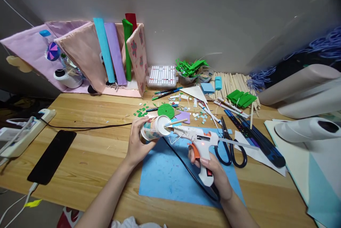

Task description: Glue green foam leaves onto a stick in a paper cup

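Note:
My left hand is wrapped around a paper cup, tilted on its side with its white end facing right. A thin wooden stick juts out from that end. In my right hand is a white hot glue gun with an orange trigger, my fingers around its grip. Its nozzle tip meets or nearly meets the white end of the cup, by the stick. A clear glue stick extends from the gun's back. Beneath both hands lies a blue sheet.
Black-handled scissors and a dark pencil case lie on the right. Behind are a green disc, paper scraps, a marker box and wooden sticks. A phone and power strip sit left; the gun's black cord crosses the table.

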`<action>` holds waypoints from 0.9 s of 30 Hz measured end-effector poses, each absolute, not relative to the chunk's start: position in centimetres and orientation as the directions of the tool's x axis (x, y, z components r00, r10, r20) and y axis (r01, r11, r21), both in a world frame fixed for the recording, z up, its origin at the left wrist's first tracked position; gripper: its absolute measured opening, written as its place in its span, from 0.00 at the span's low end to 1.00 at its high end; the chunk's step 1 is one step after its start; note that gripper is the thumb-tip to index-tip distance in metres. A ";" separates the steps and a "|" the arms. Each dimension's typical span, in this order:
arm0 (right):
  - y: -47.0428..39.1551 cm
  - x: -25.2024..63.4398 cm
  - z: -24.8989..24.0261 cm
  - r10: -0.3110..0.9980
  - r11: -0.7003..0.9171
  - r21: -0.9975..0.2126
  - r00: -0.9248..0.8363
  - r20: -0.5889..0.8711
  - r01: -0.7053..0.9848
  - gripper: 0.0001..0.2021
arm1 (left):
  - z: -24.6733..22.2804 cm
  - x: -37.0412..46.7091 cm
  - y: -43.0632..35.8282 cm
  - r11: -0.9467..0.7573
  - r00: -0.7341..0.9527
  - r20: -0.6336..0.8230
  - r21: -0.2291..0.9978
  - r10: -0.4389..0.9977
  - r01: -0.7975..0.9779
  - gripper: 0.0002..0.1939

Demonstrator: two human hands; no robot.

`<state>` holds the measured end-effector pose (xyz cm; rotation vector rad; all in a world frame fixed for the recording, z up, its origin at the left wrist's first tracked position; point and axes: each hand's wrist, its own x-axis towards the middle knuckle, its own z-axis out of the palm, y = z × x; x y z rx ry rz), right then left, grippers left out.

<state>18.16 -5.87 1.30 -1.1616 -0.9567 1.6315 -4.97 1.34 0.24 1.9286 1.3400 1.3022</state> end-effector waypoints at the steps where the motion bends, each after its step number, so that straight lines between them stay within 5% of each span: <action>1: -5.9 18.2 1.4 0.946 -0.311 -0.923 -0.167 -0.278 -0.226 0.16 | 0.2 -5.0 1.3 -0.428 0.083 0.444 0.773 0.892 0.468 0.33; 27: -5.5 19.3 2.0 0.952 -0.249 -0.923 -0.249 -0.178 -0.292 0.13 | 0.4 -5.3 1.3 -0.418 0.236 0.355 0.847 0.905 0.328 0.36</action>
